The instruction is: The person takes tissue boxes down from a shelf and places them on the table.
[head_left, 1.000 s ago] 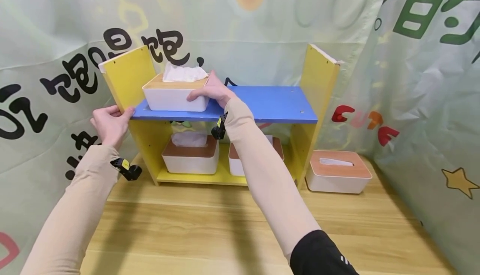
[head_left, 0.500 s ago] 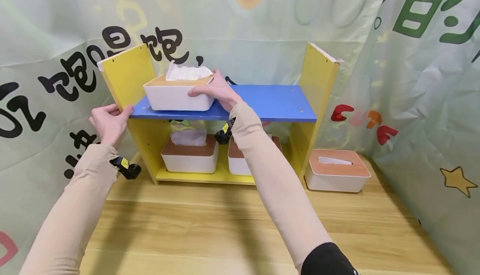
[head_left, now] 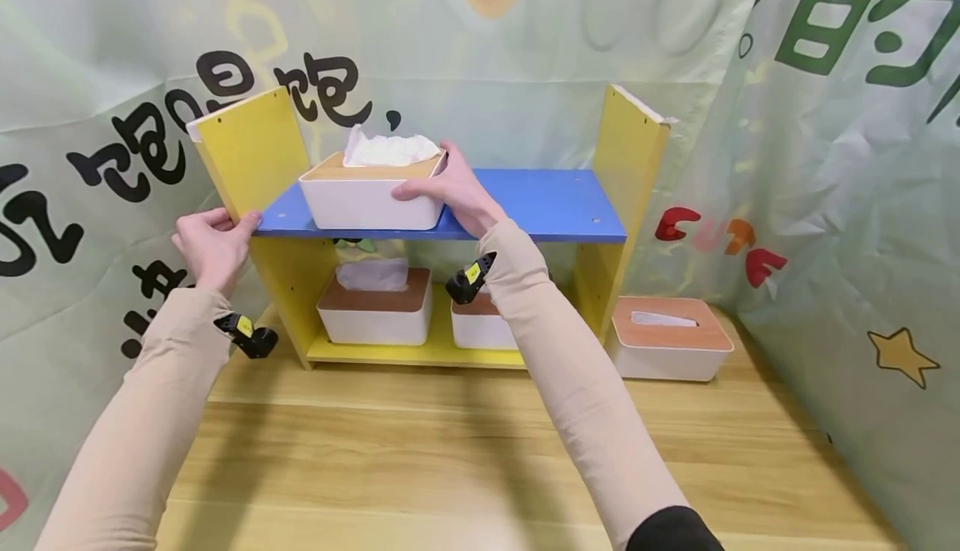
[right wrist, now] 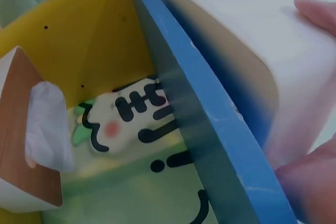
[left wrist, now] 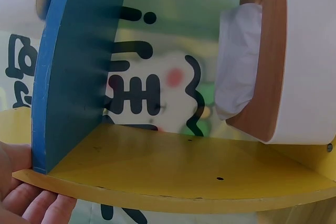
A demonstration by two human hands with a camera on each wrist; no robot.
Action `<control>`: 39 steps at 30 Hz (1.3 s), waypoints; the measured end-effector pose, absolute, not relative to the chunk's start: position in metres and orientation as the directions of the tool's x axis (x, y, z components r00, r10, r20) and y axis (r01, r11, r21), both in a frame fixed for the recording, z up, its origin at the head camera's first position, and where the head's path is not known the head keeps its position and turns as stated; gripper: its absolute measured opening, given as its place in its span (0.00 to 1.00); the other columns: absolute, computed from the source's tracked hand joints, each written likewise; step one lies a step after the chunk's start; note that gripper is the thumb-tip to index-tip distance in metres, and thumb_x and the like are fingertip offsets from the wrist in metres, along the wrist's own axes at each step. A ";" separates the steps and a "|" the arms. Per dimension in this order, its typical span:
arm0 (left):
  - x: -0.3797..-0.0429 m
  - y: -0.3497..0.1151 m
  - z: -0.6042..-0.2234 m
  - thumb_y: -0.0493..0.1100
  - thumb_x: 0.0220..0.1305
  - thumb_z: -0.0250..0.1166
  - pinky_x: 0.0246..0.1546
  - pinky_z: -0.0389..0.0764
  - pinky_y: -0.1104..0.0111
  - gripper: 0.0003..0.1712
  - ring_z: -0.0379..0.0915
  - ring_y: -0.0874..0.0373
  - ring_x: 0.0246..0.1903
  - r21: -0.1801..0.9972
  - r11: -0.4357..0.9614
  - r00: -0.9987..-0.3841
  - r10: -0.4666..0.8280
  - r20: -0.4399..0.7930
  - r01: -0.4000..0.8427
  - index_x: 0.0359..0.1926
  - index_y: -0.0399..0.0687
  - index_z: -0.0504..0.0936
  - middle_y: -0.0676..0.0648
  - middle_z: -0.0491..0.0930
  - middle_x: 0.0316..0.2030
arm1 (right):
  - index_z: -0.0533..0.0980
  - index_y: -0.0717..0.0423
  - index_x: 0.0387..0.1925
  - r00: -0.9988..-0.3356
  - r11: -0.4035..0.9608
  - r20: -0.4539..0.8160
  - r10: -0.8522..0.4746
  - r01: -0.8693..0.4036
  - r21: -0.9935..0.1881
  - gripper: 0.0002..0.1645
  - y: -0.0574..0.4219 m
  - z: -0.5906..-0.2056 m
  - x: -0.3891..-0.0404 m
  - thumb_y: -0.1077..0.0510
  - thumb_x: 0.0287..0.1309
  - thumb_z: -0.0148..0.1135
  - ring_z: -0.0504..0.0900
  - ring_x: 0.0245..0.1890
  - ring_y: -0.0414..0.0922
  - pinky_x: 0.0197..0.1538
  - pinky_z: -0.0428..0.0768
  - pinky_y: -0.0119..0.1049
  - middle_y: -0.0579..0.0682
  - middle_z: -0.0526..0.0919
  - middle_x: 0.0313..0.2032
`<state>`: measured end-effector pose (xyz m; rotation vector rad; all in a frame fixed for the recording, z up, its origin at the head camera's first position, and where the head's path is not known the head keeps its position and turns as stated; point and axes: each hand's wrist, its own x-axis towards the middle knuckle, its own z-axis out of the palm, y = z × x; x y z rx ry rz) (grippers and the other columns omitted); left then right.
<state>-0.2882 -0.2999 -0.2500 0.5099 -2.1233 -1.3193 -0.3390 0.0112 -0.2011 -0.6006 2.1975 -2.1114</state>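
Your left hand pinches the front edge of the yellow side panel, likely to steady it. Your right hand grips the upper tissue box by its right end, thumb in front, presumably for control; the box is between your hands, over the blue shelf, apart from the left.

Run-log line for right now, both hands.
left hand: grips yellow panel | right hand: holds upper tissue box | position: over blue shelf, contact unclear

Upper tissue box shifted right, nearer shelf edge; right hand too.
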 end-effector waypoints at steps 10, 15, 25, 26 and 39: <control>-0.287 -0.301 -0.251 0.53 0.61 0.70 0.63 0.51 0.63 0.30 0.48 0.76 0.43 0.893 0.450 -0.752 -0.585 0.303 0.010 0.58 0.40 0.82 0.83 0.62 0.07 | 0.43 0.55 0.79 -0.927 -0.125 0.242 -0.285 -0.215 -0.969 0.68 0.017 -0.204 -0.330 0.66 0.43 0.75 0.73 0.58 0.45 0.69 0.69 0.36 0.54 0.68 0.65; -0.287 -0.299 -0.253 0.53 0.61 0.70 0.63 0.52 0.62 0.30 0.48 0.76 0.42 0.894 0.447 -0.759 -0.580 0.295 0.006 0.58 0.40 0.82 0.83 0.63 0.08 | 0.41 0.55 0.79 -0.933 -0.149 0.230 -0.275 -0.195 -0.969 0.69 0.025 -0.207 -0.327 0.68 0.43 0.73 0.72 0.59 0.45 0.71 0.68 0.38 0.55 0.66 0.68; -0.286 -0.299 -0.253 0.52 0.62 0.70 0.64 0.52 0.62 0.29 0.47 0.75 0.41 0.897 0.441 -0.756 -0.592 0.277 -0.017 0.59 0.40 0.81 0.82 0.63 0.07 | 0.43 0.56 0.78 -0.931 -0.209 0.250 -0.264 -0.198 -0.958 0.67 0.036 -0.209 -0.321 0.69 0.42 0.73 0.74 0.58 0.46 0.68 0.71 0.39 0.54 0.70 0.64; -0.286 -0.298 -0.253 0.53 0.62 0.70 0.64 0.52 0.62 0.29 0.47 0.74 0.41 0.897 0.442 -0.757 -0.591 0.278 -0.015 0.59 0.40 0.81 0.82 0.63 0.07 | 0.45 0.56 0.78 -0.930 -0.222 0.258 -0.263 -0.202 -0.954 0.66 0.037 -0.209 -0.320 0.69 0.42 0.73 0.74 0.58 0.46 0.68 0.72 0.40 0.53 0.71 0.64; -0.285 -0.298 -0.251 0.53 0.61 0.70 0.65 0.51 0.61 0.29 0.47 0.75 0.41 0.895 0.446 -0.759 -0.587 0.282 -0.013 0.59 0.41 0.81 0.82 0.62 0.07 | 0.56 0.56 0.70 -0.898 -0.323 0.337 -0.283 -0.241 -0.915 0.53 0.051 -0.204 -0.305 0.75 0.42 0.68 0.74 0.55 0.47 0.60 0.75 0.38 0.51 0.71 0.56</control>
